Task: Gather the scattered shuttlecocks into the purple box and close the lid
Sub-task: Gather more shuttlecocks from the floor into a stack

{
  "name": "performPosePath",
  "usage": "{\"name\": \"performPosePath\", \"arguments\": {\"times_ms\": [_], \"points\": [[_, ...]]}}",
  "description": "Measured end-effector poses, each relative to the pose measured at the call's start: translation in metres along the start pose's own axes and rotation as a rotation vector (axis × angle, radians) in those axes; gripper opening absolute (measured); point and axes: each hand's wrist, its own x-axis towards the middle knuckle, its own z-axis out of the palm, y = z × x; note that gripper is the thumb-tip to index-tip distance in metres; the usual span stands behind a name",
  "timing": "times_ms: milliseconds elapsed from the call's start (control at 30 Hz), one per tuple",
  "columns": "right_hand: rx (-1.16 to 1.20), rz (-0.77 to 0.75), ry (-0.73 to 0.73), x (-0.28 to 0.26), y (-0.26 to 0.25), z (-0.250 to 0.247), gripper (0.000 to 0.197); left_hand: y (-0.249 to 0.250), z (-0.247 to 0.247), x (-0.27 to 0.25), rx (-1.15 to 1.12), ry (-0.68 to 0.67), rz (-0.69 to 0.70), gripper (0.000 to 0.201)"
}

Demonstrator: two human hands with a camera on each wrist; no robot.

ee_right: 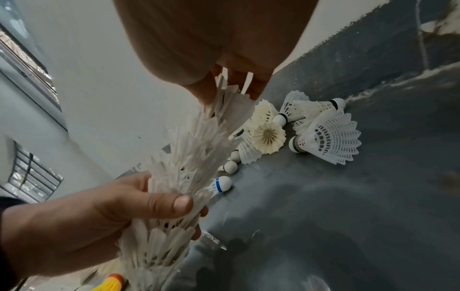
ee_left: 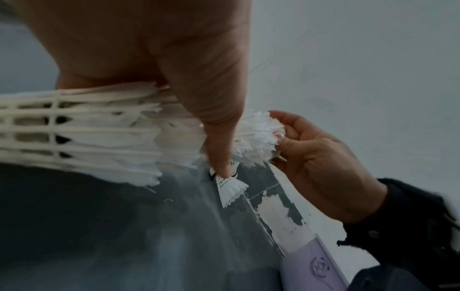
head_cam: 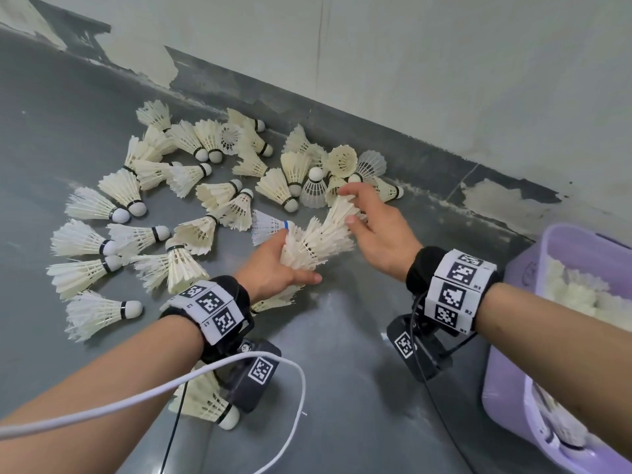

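A nested stack of shuttlecocks (head_cam: 318, 239) sits in my two hands above the grey floor (head_cam: 342, 388). My left hand (head_cam: 273, 265) holds its lower end, fingers and thumb curled round the feathers. My right hand (head_cam: 379, 227) pinches the top shuttlecock's feathers, fingers narrow. Loose shuttlecocks (head_cam: 164, 200) lie scattered on the floor to the left and ahead, up to the wall base (head_cam: 376, 138). One with a blue band (ee_right: 220, 185) lies just beside the stack. The purple box (head_cam: 506, 388) stands open at my right, with shuttlecocks inside.
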Motion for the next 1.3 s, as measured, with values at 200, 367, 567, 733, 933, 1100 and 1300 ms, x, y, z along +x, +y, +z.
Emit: {"name": "performPosePath", "arguments": {"times_ms": [200,367,567,733,933,1100,1300], "points": [[0.028,-0.055,-0.039,-0.003,-0.003,-0.003,0.039,0.006,0.006,-0.001,-0.070,-0.026,0.062,0.067],[-0.008,-0.101,0.009,-0.001,0.000,-0.006,0.039,0.003,0.009,0.003,-0.118,-0.004,0.070,0.056],[0.138,0.150,0.420,0.022,0.031,-0.005,0.034,0.003,0.005,0.007,-0.142,0.121,0.075,0.063],[0.013,0.469,0.294,0.017,0.061,0.005,0.036,-0.001,-0.005,0.008,-0.198,0.185,0.067,0.057],[-0.059,0.584,0.275,0.018,0.067,0.010,0.043,0.000,-0.006,0.012,-0.212,0.189,0.069,0.055],[-0.021,0.480,0.308,0.021,0.064,0.013,0.031,0.002,-0.002,0.011,-0.177,0.173,0.076,0.056],[0.162,0.272,0.547,0.021,0.034,-0.010,0.026,-0.001,-0.002,0.009,-0.087,0.134,0.063,0.059]]}}
